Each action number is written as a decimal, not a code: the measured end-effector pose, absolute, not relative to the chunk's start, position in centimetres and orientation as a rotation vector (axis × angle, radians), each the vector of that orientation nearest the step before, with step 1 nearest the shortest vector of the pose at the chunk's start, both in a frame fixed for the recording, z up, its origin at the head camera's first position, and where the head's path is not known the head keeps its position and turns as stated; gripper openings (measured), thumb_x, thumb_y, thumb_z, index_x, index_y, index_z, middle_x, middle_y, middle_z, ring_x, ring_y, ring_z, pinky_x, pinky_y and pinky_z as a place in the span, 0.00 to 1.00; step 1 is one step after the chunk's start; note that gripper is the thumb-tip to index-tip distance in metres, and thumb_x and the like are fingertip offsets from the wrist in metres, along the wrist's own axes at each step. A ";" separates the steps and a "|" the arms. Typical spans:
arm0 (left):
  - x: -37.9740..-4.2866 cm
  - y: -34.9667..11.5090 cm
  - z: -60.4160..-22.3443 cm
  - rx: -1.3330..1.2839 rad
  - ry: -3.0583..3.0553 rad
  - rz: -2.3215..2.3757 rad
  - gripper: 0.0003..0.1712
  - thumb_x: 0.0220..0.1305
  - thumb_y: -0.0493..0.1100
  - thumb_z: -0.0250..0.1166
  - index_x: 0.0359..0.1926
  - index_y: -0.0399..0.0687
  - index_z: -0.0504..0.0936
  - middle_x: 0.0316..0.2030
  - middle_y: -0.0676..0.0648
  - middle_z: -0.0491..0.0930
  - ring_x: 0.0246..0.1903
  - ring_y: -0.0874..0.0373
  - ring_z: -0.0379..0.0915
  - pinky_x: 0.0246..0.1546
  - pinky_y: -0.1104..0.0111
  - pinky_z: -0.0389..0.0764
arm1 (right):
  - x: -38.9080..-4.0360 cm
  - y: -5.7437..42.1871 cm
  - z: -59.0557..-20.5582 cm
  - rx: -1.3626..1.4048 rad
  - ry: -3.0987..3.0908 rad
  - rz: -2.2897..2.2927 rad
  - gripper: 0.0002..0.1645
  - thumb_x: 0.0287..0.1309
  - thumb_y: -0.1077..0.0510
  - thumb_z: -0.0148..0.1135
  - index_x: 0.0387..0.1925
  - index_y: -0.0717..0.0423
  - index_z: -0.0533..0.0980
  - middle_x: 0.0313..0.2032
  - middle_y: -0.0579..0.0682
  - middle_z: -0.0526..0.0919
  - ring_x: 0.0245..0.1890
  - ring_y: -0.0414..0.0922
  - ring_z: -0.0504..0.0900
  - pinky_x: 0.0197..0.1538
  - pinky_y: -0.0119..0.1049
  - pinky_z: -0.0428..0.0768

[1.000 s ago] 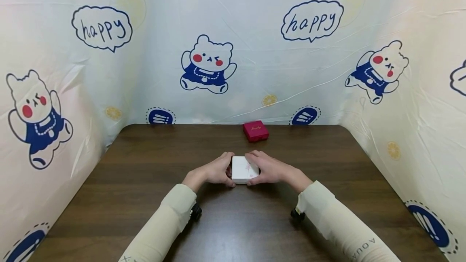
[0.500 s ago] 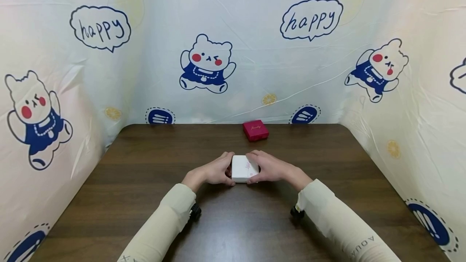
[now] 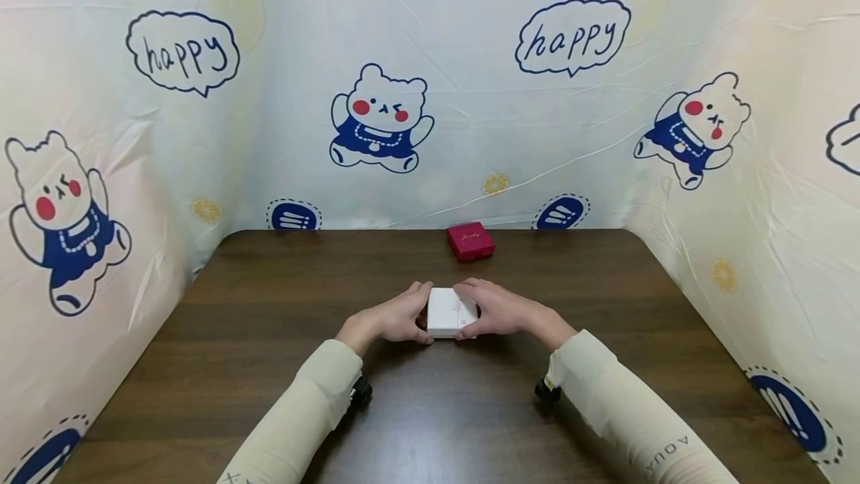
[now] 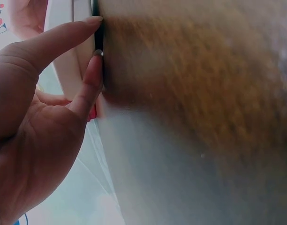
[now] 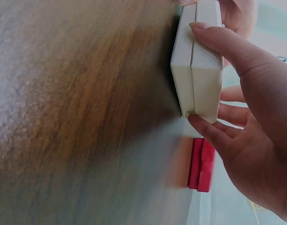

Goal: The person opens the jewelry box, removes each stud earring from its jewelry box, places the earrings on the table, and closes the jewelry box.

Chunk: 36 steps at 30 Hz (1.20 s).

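A small white box (image 3: 449, 312) with a faint pink print on top sits on the brown table, between both hands. My left hand (image 3: 402, 314) grips its left side, with the thumb at the near corner. In the left wrist view, the thumb and a finger hold the box (image 4: 78, 65) low down by the tabletop. My right hand (image 3: 504, 310) holds the right side, thumb on the near face and fingers toward the far side. From the right wrist, a seam between lid and base runs round the box (image 5: 207, 91); the lid lies on the base.
Behind the white box, near the table's back edge, lies a red box (image 3: 470, 241) with gold lettering. The brown wooden table (image 3: 430, 424) spreads around the hands. A printed curtain (image 3: 463, 43) encloses the back and both sides.
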<state>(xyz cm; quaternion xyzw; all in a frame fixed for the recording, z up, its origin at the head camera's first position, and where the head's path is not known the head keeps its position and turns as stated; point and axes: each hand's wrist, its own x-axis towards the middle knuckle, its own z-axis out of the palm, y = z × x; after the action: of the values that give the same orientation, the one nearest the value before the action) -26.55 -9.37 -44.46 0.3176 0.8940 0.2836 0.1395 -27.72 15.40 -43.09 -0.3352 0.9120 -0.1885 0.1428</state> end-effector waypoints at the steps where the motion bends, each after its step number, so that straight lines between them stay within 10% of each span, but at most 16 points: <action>1: -26.6 -9.4 -44.5 0.916 2.587 0.814 0.51 0.54 0.41 0.80 0.70 0.32 0.58 0.54 0.40 0.66 0.49 0.53 0.68 0.52 0.63 0.74 | -27.7 15.4 -43.1 -0.966 2.629 -0.544 0.54 0.55 0.37 0.74 0.75 0.55 0.64 0.71 0.56 0.68 0.65 0.52 0.70 0.68 0.51 0.69; 36: -26.8 -9.4 -44.4 0.858 2.621 0.777 0.52 0.49 0.44 0.83 0.66 0.29 0.62 0.54 0.39 0.67 0.53 0.51 0.66 0.58 0.59 0.71 | -27.4 15.3 -42.5 -0.968 2.692 -0.507 0.53 0.53 0.35 0.74 0.73 0.54 0.66 0.70 0.53 0.69 0.65 0.50 0.71 0.69 0.51 0.70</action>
<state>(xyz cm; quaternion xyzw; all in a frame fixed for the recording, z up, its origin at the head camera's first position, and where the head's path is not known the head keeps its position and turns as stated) -26.84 -9.40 -44.43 0.2965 0.9061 0.2685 0.1378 -27.39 15.33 -42.47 -0.3308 0.9201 -0.1734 0.1177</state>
